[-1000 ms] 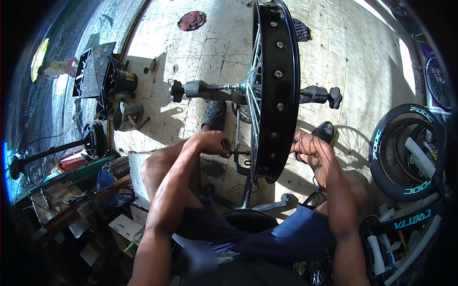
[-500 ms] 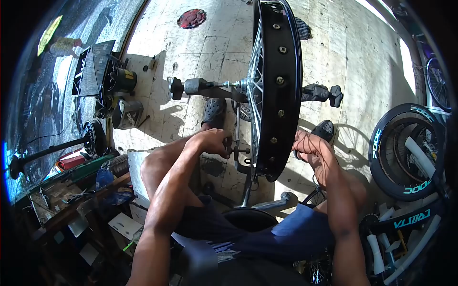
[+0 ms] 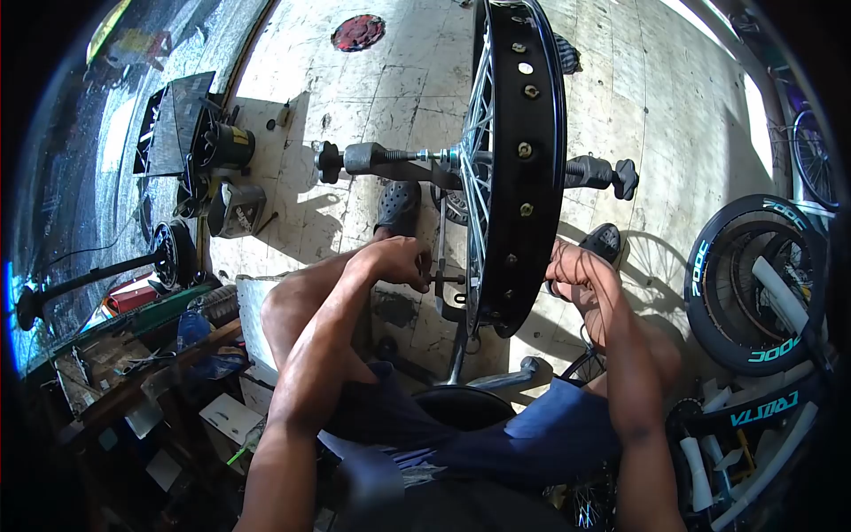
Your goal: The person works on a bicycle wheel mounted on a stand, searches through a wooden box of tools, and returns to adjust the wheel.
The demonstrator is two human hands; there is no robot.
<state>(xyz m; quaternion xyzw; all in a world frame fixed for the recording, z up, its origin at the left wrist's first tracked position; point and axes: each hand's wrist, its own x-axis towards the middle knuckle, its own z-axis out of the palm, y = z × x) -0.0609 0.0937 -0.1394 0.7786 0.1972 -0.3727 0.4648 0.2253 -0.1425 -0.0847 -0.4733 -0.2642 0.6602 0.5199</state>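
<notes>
A bicycle wheel with a wide black rim and silver spokes is mounted upright on its axle in a truing stand. On its left side, my left hand is closed, thumb and fingers pinched at the end of a small adjusting screw on the stand's gauge arm. My right hand sits against the right side of the rim with its fingers curled; the rim hides the fingertips. Black clamp knobs stand at both ends of the axle, the left knob and the right knob.
Tyres and frame parts are stacked at the right. At the left are a tool bin, a battery-like box and a cluttered workbench. A red round mat lies on the tiled floor.
The wheel has turned a little, so the spoke holes sit differently and a white spot shows near the top of the rim. Both hands stay almost where they were.
</notes>
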